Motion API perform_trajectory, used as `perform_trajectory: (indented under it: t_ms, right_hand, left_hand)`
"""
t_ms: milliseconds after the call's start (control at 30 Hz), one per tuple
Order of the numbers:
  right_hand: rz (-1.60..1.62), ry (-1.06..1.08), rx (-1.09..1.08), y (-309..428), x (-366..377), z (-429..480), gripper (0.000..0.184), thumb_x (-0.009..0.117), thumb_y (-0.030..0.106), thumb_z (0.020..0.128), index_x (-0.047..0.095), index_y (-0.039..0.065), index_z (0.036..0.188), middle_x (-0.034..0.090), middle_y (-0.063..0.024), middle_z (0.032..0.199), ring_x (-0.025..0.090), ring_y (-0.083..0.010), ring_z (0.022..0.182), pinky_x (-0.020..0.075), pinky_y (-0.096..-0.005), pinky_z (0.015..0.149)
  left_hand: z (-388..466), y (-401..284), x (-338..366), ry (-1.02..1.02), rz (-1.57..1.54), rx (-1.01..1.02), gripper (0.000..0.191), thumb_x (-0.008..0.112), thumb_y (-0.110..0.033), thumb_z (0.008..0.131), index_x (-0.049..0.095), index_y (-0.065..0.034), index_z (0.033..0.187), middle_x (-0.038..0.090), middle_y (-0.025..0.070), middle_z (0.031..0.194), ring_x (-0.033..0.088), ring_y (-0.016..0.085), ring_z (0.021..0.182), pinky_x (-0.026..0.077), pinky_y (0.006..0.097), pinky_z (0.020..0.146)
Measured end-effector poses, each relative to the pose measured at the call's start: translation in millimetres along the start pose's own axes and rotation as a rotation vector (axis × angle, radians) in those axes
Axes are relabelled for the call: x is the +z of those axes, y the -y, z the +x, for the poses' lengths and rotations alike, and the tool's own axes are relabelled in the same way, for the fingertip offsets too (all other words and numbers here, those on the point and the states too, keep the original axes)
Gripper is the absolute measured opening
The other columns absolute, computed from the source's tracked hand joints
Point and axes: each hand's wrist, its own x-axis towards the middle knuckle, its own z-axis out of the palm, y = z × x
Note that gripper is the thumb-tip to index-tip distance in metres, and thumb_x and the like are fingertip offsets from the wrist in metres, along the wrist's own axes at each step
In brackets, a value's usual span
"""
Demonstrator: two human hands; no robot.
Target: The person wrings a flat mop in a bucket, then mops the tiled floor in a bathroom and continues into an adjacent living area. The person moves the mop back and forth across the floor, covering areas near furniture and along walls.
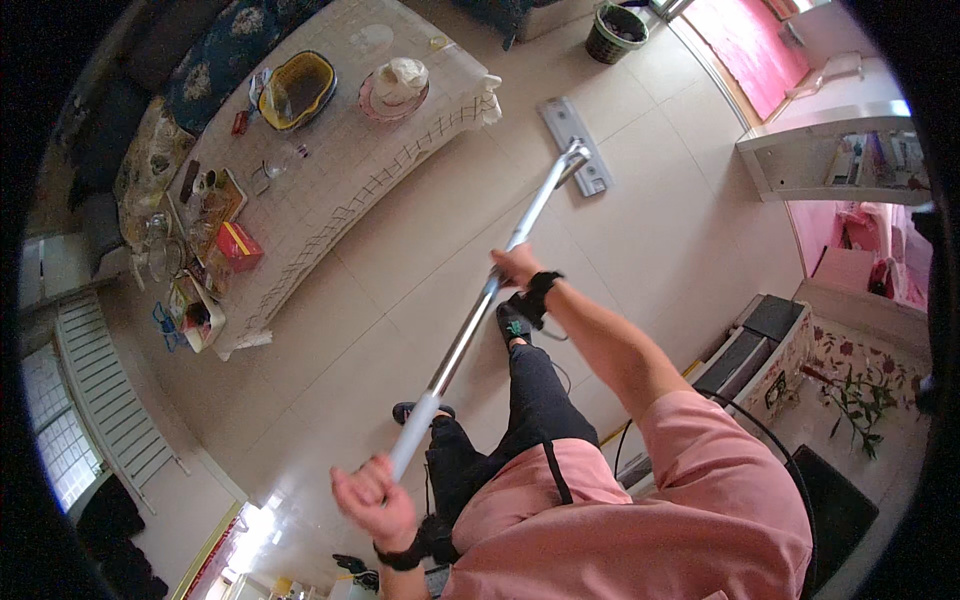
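I hold a flat mop by its metal handle (466, 341), which runs slantwise across the view. My left hand (373, 496), slightly blurred, is closed around the end of the pale grip (417, 427). Farther along, my right hand (517, 266) wraps the shaft about midway. The grey rectangular mop head (559, 124) lies flat on the tiled floor (480, 187), joined to the shaft by a hinged metal bracket (576, 154). Both wrists wear black bands. My shoes (514, 319) stand on the tiles beneath the handle.
A table with a lace-edged cloth (337, 180) stands on the left, bearing a yellow basket (300, 86), a pink plate (390, 101) and a red box (238, 247). A dark bin (616, 34) is beyond the mop head. Cabinets (757, 352) line the right; a cable hangs beside me.
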Motion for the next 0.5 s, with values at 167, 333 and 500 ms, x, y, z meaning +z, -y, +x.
perform_trajectory:
  t_ms: [167, 333, 500]
  right_hand:
    - [0.335, 0.125, 0.379, -103, 177, -67, 0.045, 0.042, 0.049, 0.090, 0.036, 0.007, 0.105, 0.053, -0.0129, 0.093, 0.052, -0.0344, 0.096, 0.0354, -0.0621, 0.081]
    - [-0.180, 0.200, 0.143, -204, 366, -215, 0.054, 0.069, 0.026, 0.081, 0.029, -0.003, 0.104, 0.053, -0.0169, 0.092, 0.060, -0.0306, 0.071, 0.0505, -0.0464, 0.052]
    - [-0.297, 0.407, 0.186, -326, 535, -332, 0.056, 0.068, 0.015, 0.081, 0.022, -0.004, 0.106, 0.052, -0.0152, 0.084, 0.063, -0.0263, 0.069, 0.0549, -0.0414, 0.046]
  left_hand:
    - [-46, -72, -162, -0.357, 0.458, 0.147, 0.032, 0.044, -0.018, 0.095, 0.033, -0.0136, 0.066, 0.019, -0.0043, 0.056, 0.024, 0.011, 0.048, 0.034, 0.0267, 0.057]
    - [-120, -183, -356, -0.619, 0.746, 0.366, 0.010, 0.045, -0.004, 0.089, 0.041, -0.0106, 0.083, 0.022, -0.0026, 0.059, 0.027, 0.012, 0.051, 0.037, 0.0250, 0.054]
    - [-224, -310, -501, -0.508, -0.094, 0.113, 0.033, 0.030, -0.028, 0.098, 0.039, -0.0136, 0.071, 0.031, -0.0004, 0.051, 0.033, 0.015, 0.051, 0.036, 0.0269, 0.047]
